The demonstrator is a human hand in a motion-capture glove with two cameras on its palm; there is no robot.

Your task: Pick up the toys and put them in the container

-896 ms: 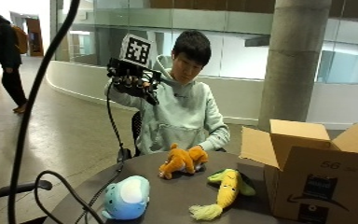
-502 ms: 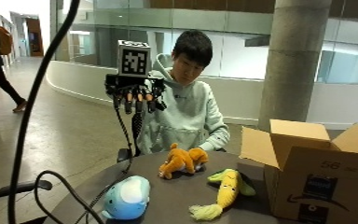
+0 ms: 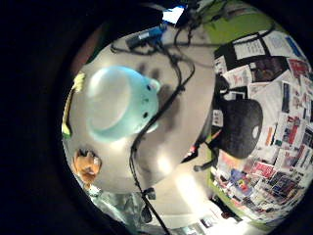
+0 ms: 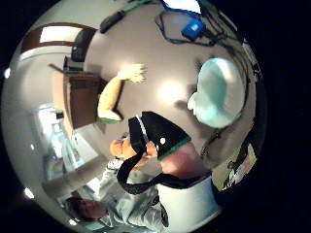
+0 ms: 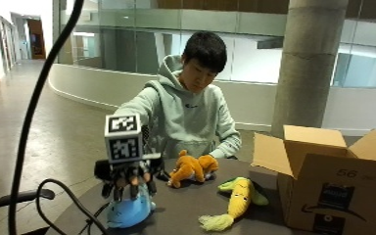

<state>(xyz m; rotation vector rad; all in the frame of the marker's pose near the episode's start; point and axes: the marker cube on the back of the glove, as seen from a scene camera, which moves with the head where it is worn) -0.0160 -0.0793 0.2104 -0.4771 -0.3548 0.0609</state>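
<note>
My gloved right hand (image 5: 128, 177) over the blue plush toy (image 5: 130, 209)

The rounded, soft blue toy sits at the worktop's (image 5: 188, 205) near edge, directly beneath my spread, downward-pointing fingers (image 5: 119, 188), which I see holding nothing. The corn-shaped plush (image 5: 235, 204) lies lengthwise, pale tuft toward the near edge, beside the open cardboard box (image 5: 328, 183). The fuzzy orange plush (image 5: 191, 168) sits further back.

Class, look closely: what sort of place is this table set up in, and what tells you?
Probably an indoor atrium or lobby of a public building: a thick concrete column, long glass walls, and a curving corridor floor.
</note>
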